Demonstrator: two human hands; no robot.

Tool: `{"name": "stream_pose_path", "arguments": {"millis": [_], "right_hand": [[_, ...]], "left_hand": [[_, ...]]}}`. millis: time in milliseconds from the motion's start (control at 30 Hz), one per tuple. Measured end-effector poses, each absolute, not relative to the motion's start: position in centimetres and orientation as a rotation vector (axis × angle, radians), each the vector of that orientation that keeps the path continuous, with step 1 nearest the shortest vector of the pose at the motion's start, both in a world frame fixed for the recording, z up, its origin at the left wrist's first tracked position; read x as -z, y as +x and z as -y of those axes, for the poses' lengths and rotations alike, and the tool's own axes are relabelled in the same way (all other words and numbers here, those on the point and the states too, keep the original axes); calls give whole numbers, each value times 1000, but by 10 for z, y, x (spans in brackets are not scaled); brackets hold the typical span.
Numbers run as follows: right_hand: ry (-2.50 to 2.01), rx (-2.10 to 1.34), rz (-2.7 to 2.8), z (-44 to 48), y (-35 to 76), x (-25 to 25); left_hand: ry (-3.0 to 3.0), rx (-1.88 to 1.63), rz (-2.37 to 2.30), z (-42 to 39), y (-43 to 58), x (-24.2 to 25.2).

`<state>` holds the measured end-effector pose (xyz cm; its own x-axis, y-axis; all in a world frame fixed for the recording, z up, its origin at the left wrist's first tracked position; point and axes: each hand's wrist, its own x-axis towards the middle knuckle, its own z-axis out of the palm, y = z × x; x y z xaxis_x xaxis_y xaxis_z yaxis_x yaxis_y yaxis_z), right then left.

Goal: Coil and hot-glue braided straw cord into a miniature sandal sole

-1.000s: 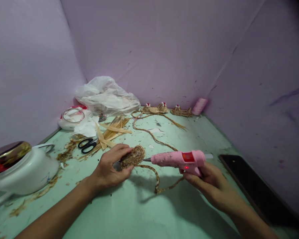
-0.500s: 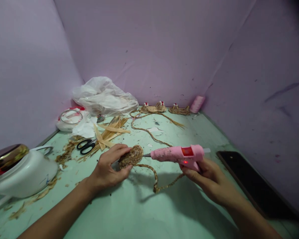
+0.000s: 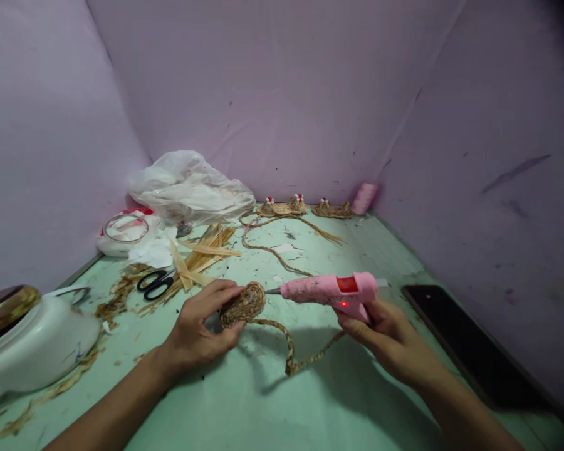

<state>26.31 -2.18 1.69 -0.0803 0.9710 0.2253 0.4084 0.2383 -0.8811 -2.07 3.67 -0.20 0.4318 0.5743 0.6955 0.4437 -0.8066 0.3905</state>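
Between thumb and fingers, my left hand (image 3: 202, 329) grips an oval coil of braided straw (image 3: 245, 303), held tilted above the table. From the coil a loose braided cord (image 3: 289, 351) loops down to the right and passes behind my right hand (image 3: 385, 338). That hand is wrapped around the handle of a pink hot glue gun (image 3: 326, 289) with a lit red light. The gun's metal nozzle points left, at the coil's right edge; whether they touch I cannot tell. A glue stick pokes out of the gun's back end.
Black scissors (image 3: 155, 285) and straw strips (image 3: 204, 254) lie left of centre, behind them a plastic bag (image 3: 192, 185). A white pot (image 3: 37, 344) stands left, a phone (image 3: 474, 344) right. Small woven slippers (image 3: 282, 208) and a pink thread spool (image 3: 364, 198) sit by the back wall.
The whole view has shifted slightly, so most things appear a little further left. Both hands keep their holds, and the nozzle stays beside the coil's right edge.
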Motion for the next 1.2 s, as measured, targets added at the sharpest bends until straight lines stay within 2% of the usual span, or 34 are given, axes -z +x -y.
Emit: {"name": "stream_pose_path", "arguments": {"millis": [500, 1200], "right_hand": [[-1215, -990, 1594, 23, 261, -25], [-1202, -816, 1739, 21, 265, -24]], "left_hand": [[2556, -1366, -910, -37, -21, 2], [2600, -1349, -914, -38, -22, 7]]}}
